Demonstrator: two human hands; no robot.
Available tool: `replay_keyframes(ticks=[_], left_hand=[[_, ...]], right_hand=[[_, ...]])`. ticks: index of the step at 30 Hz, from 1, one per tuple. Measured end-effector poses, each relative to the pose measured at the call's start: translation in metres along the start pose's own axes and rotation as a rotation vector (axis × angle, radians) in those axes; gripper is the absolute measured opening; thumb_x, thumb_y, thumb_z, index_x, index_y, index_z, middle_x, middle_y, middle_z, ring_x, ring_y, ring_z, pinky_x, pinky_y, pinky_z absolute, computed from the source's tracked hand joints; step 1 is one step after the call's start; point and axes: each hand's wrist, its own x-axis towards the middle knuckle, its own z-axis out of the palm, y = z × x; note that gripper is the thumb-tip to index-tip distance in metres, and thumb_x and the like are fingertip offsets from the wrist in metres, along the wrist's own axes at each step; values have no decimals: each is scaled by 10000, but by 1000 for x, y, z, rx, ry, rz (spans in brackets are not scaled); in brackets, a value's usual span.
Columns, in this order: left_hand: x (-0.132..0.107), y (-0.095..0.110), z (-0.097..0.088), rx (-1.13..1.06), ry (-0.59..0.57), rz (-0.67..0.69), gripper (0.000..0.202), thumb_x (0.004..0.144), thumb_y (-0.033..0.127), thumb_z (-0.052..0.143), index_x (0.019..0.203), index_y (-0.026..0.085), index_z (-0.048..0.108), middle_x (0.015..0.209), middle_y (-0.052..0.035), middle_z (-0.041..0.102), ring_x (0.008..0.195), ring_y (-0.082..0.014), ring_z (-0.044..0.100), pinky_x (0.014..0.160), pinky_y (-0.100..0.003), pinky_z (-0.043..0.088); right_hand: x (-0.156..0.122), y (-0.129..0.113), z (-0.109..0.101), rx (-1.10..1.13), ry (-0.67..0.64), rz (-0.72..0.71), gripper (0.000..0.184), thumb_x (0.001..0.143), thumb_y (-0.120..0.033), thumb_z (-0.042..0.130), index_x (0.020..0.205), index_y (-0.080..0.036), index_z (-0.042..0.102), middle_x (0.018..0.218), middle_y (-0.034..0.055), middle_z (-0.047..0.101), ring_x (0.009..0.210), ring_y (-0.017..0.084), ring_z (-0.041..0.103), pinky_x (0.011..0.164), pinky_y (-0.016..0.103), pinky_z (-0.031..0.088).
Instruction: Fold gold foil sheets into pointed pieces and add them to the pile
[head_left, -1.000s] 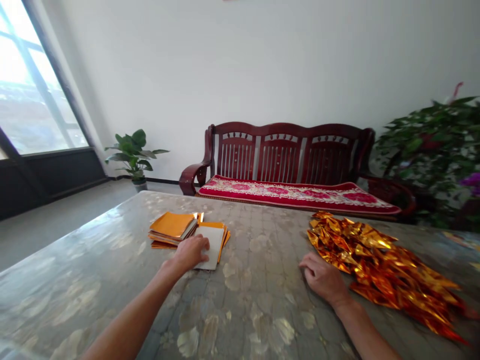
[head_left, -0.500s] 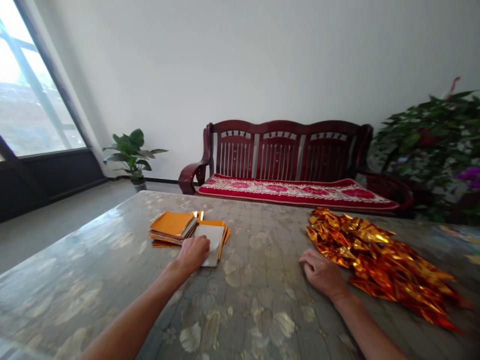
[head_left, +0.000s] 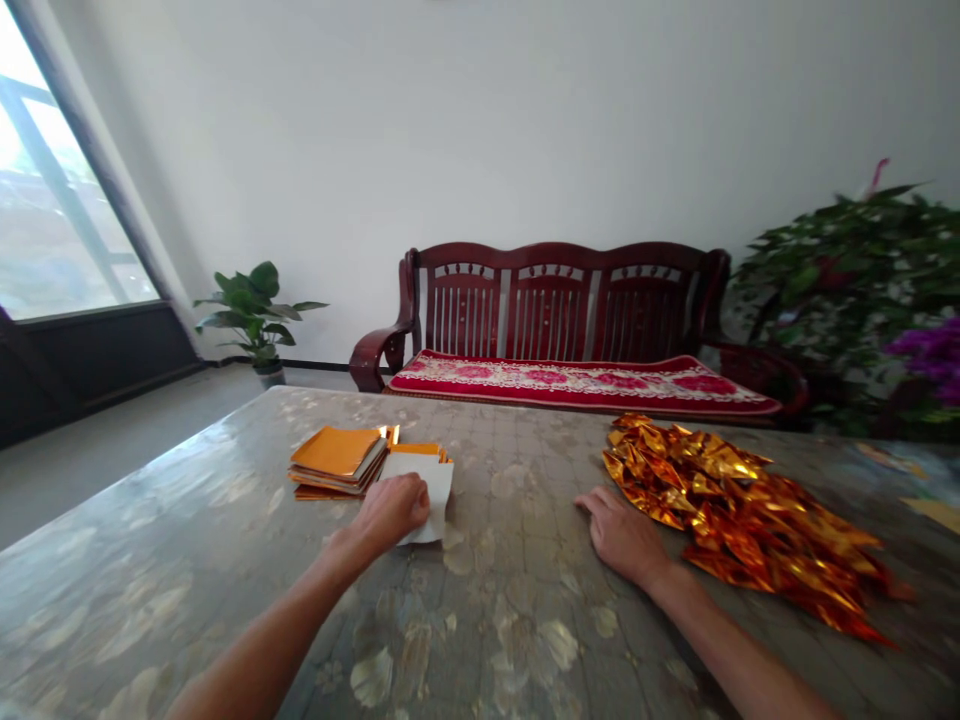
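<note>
My left hand (head_left: 390,512) is curled on a white sheet of paper (head_left: 432,490), its near edge lifted off the stack of orange and gold sheets (head_left: 337,458) just behind it. My right hand (head_left: 619,532) lies flat on the patterned table (head_left: 480,620), fingers stretched out and holding nothing. Its fingertips rest close to the left edge of a heap of folded gold foil pieces (head_left: 735,515).
A dark red wooden bench (head_left: 570,320) with a red cushion stands behind the table. A potted plant (head_left: 251,315) sits on the floor by the window at left. A large leafy plant with purple flowers (head_left: 862,290) fills the right side.
My left hand has drawn the white sheet a little toward me and raised its near edge. My right hand has flattened and slid slightly left. The view shifted a bit to the right.
</note>
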Motion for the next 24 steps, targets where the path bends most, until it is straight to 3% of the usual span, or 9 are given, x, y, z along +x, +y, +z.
replay_keyframes(ticks=[3, 7, 11, 15, 17, 21, 24], left_hand=[[0, 35, 6, -54, -4, 110, 206, 794, 158, 510, 824, 202, 709, 927, -78, 722, 908, -235, 678, 759, -293, 462], [9, 79, 23, -138, -19, 213, 199, 789, 152, 530, 829, 203, 717, 928, -77, 725, 900, -237, 688, 753, -291, 473], [20, 106, 39, -192, -30, 252, 194, 826, 193, 535, 862, 202, 725, 946, -84, 732, 900, -234, 691, 753, -286, 476], [26, 108, 48, -253, -38, 272, 192, 860, 221, 537, 886, 202, 726, 927, -65, 738, 897, -213, 682, 777, -269, 470], [27, 100, 51, -362, -58, 335, 180, 860, 315, 599, 951, 219, 721, 972, -37, 735, 922, -199, 670, 808, -255, 467], [23, 85, 60, -480, -62, 505, 541, 688, 485, 792, 1158, 251, 662, 1138, -39, 691, 1067, -244, 617, 920, -302, 453], [19, 82, 71, -477, 37, 498, 377, 763, 422, 760, 1092, 247, 703, 1116, -48, 695, 1059, -233, 617, 937, -312, 454]], right_hand=[[5, -19, -8, -2, -118, 20, 467, 786, -23, 441, 1175, -200, 628, 1113, 92, 639, 806, 195, 662, 632, 281, 480], [2, -57, -17, 231, -55, -157, 711, 728, -41, 493, 1413, -219, 424, 1383, 93, 509, 1130, 225, 600, 859, 309, 526], [-10, -79, -13, 363, -26, -339, 626, 760, -5, 460, 1337, -241, 506, 1394, 77, 521, 1205, 196, 561, 981, 316, 485], [-16, -74, -5, 351, 11, -335, 297, 872, -45, 443, 991, -209, 661, 1070, 64, 686, 985, 178, 640, 877, 287, 504], [-17, -67, -3, 361, 44, -252, 272, 873, -51, 453, 925, -210, 668, 985, 53, 703, 932, 173, 648, 843, 276, 501], [-14, -57, -2, 378, 68, -6, 255, 843, -72, 500, 906, -231, 689, 927, 30, 722, 910, 187, 653, 811, 286, 495], [-13, -56, -2, 372, 61, 64, 258, 806, -56, 524, 859, -236, 701, 919, 24, 730, 922, 200, 644, 822, 303, 489]])
